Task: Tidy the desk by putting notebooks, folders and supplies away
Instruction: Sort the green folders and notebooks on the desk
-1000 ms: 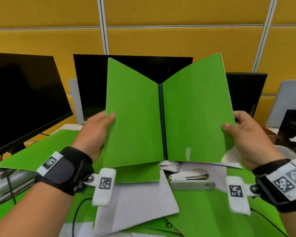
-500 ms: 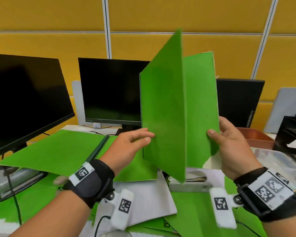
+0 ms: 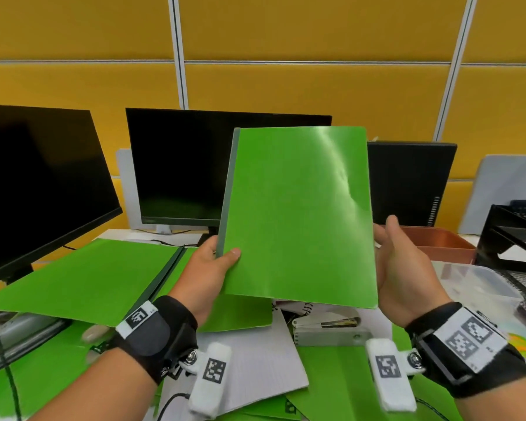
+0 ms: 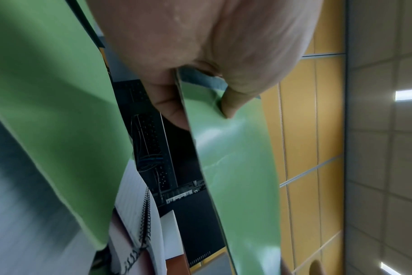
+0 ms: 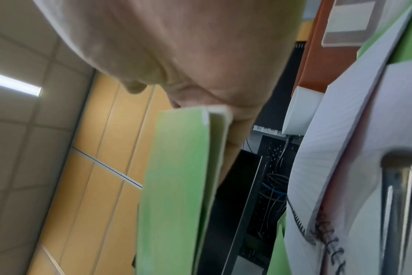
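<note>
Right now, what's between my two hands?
In the head view, the closed green folder spans the gap: the left hand pinches its spine edge, and the right hand rests open against its free edge.

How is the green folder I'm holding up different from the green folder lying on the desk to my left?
The held folder is closed and raised nearly upright; the desk folder lies spread open and flat. The held folder is pinched by the left hand at its spine, with the right hand at its free edge; no hand touches the desk folder. Both are bright green with dark spines.
</note>
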`<state>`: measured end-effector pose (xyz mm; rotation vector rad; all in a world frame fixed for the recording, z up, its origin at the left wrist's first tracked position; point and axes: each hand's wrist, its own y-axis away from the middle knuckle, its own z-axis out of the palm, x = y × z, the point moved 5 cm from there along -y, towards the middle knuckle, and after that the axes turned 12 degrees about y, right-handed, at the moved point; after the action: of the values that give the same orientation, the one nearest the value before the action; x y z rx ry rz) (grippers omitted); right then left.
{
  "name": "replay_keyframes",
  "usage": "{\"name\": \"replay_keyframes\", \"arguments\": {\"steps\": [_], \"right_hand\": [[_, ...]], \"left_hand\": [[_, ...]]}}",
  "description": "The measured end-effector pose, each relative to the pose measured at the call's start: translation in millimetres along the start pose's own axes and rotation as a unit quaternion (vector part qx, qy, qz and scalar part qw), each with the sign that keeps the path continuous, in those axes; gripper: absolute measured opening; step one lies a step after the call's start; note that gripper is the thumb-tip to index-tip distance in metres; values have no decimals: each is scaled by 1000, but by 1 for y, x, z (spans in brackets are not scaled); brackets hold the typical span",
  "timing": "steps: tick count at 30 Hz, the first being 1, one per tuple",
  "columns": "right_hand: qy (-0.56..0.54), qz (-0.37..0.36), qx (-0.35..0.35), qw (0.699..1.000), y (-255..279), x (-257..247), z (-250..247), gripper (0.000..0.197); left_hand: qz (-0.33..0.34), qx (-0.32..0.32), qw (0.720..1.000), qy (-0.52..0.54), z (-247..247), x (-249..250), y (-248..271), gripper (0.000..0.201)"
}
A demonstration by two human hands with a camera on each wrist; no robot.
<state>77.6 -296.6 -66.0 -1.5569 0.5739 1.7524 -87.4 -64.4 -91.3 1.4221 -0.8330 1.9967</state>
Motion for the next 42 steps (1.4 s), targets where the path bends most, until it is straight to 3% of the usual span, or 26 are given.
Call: {"name": "replay_keyframes", "arguments": {"steps": [1, 3, 5, 7, 11, 14, 18, 22, 27, 30, 34, 42], "right_hand": [[21, 14, -17, 1000, -1, 2, 0, 57], [99, 13, -46, 994, -1, 6, 0, 39], [161, 9, -39, 986, 2, 11, -4, 24], [174, 11, -15, 985, 4, 14, -11, 26], [138, -7, 31, 990, 12, 8, -34, 35], [108, -20, 88, 990, 20, -4, -61, 28], [89, -54, 164, 981, 35, -21, -90, 20], [64, -83, 233, 967, 51, -36, -111, 26], [31, -115, 335, 935, 71, -57, -145, 32], [9, -109, 356, 928, 81, -67, -163, 23], [43, -91, 358, 928, 84, -67, -177, 15], [69, -111, 439, 889, 107, -82, -234, 24]], "left_hand": [[5, 6, 1000, -5, 0, -1, -1, 27], [10, 18, 1000, 0, -1, -3, -3, 28], [21, 19, 1000, 10, 1, -3, -5, 30], [32, 8, 999, 17, 9, 0, -5, 29], [23, -77, 997, 4, 40, 7, 5, 42], [11, -141, 990, -16, 68, 8, 15, 48], [-8, -176, 984, 19, 104, 1, 20, 46], [-8, -204, 978, 32, 151, 0, 18, 33], [-9, -252, 968, 14, 223, 5, 4, 37], [-21, -277, 961, 5, 269, 2, -1, 41], [-31, -306, 952, -12, 329, -9, 16, 29], [-25, -359, 929, -87, 407, -24, 49, 25]]}}
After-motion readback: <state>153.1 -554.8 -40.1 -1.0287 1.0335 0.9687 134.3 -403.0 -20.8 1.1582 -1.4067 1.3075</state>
